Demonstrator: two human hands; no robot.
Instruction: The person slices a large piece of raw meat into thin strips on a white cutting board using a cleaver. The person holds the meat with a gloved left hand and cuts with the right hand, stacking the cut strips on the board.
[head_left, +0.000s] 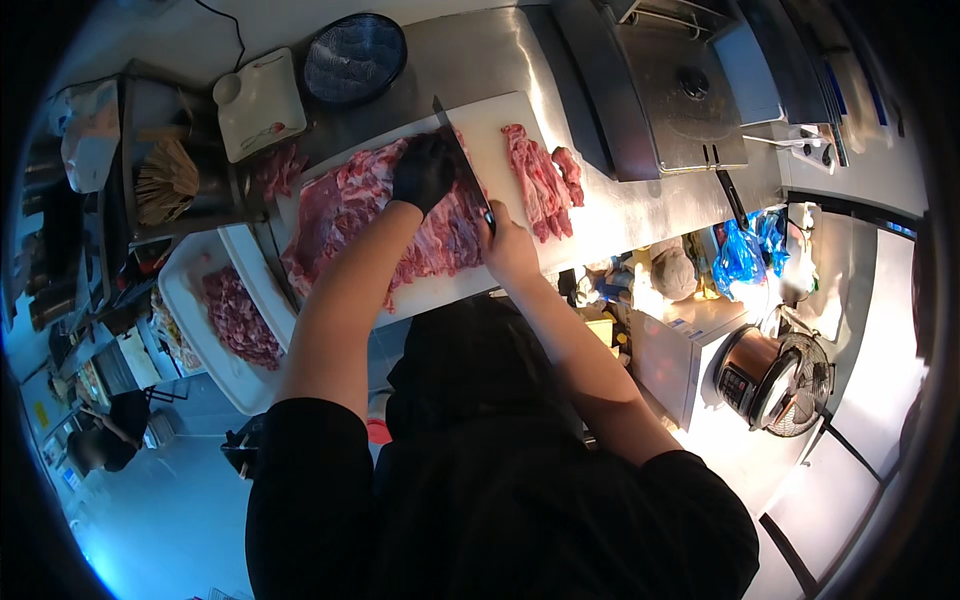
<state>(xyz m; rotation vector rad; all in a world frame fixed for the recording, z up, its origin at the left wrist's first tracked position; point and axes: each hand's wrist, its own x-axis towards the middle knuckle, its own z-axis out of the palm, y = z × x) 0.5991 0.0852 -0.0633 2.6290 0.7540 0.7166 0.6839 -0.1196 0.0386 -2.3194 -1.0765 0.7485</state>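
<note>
A large slab of raw meat (337, 214) lies on a white cutting board (442, 289) on the steel counter. My left hand (424, 171), in a black glove, presses on top of the slab near its right end; its fingertips are partly hidden. My bare right hand (510, 244) grips the handle of a long kitchen knife (463, 161), whose blade lies across the slab's right end, just right of the glove. How deep the blade sits I cannot tell. Cut strips of raw meat (536, 184) rest apart on the right of the board.
A white tub (180, 300) of cut meat stands at the left, below a container of wooden sticks (166, 182). A white plate (262, 105) and a dark patterned bowl (355, 58) sit behind the board. Right are a lidded steel appliance (675, 97) and a cooker (757, 379). Another person (112, 435) is far left.
</note>
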